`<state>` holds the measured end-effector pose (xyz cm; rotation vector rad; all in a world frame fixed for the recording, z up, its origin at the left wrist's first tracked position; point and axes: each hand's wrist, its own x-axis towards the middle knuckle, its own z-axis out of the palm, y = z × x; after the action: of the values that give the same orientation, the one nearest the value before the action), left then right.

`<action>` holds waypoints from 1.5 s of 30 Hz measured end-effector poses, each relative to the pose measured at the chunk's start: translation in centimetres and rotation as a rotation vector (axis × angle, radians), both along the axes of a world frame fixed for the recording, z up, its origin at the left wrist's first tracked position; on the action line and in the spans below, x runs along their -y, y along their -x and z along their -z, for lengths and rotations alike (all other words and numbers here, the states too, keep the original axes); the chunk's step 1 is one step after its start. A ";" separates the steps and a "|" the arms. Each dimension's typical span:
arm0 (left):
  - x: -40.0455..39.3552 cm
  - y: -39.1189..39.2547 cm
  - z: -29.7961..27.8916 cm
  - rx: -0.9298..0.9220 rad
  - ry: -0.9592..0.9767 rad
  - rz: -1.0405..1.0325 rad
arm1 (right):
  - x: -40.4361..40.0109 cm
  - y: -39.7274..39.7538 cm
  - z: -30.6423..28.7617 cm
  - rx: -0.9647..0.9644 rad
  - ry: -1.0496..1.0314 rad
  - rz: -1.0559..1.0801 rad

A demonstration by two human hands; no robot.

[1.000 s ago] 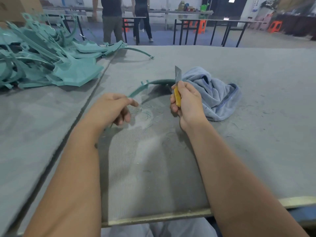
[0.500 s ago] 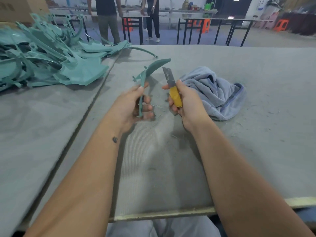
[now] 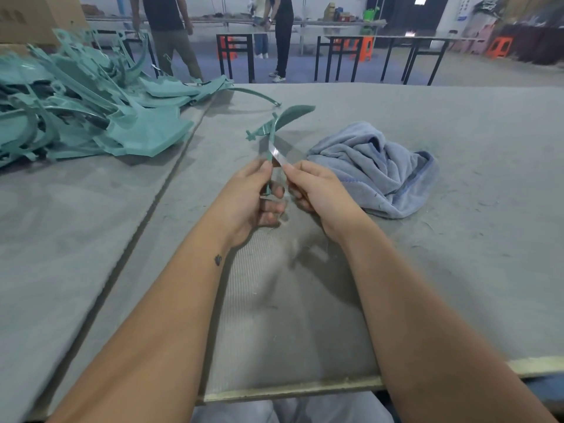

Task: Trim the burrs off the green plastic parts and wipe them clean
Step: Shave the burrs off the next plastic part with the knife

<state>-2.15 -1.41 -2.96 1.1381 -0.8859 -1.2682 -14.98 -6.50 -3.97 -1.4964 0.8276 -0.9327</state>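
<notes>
Left hand (image 3: 253, 198) has its fingers curled round the lower end of a green part (image 3: 285, 119), thumb up along the stem, holding it upright over the table (image 3: 457, 254). Right hand (image 3: 320, 193) sits just beside it, fingers wrapped on a knife w/ the blade (image 3: 277, 154) poking up-left so it touches the part's stem just above the left thumb. Handle is hidden inside the fist, so can't say much abt it.

Big stuff first: pile of green parts (image 3: 91, 117) is well off to the left of the left hand, heaped and tangled. Blue-grey cloth (image 3: 375, 166) lies crumpled just right of the right hand, within easy reach for the wipe later.

IMO this is the trimming step, wipe not started. To do it well: keep the blade at a shallow angle to the edge, shave away from the left thumb (it's v close to the steel), light strokes, rotate the part rather than the knife.

The part itself: thin curved strip, teal-green, semi-glossy, widens into a leaf-like flat at the far end, w/ a small spiky tab sticking out left partway up. Looks flexy, prob bends if pushed hard. Burrs themselves too small to see.
</notes>
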 end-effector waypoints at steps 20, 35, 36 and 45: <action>-0.2 0.0 0.6 0.125 0.130 0.116 | -0.8 0.0 -0.3 -0.048 0.062 -0.097; -0.7 0.3 0.3 0.283 0.030 0.058 | 1.0 0.1 0.4 0.162 -0.088 0.140; -0.8 0.2 0.2 0.296 0.040 0.049 | 1.1 0.1 0.5 0.175 -0.088 0.143; -0.9 -0.2 -0.3 0.384 0.079 -0.044 | 0.7 -0.1 0.5 0.089 0.011 -0.065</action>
<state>-1.99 -0.48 -2.65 1.3544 -1.1749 -0.9842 -14.92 -7.17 -4.52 -1.4722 0.7068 -0.9495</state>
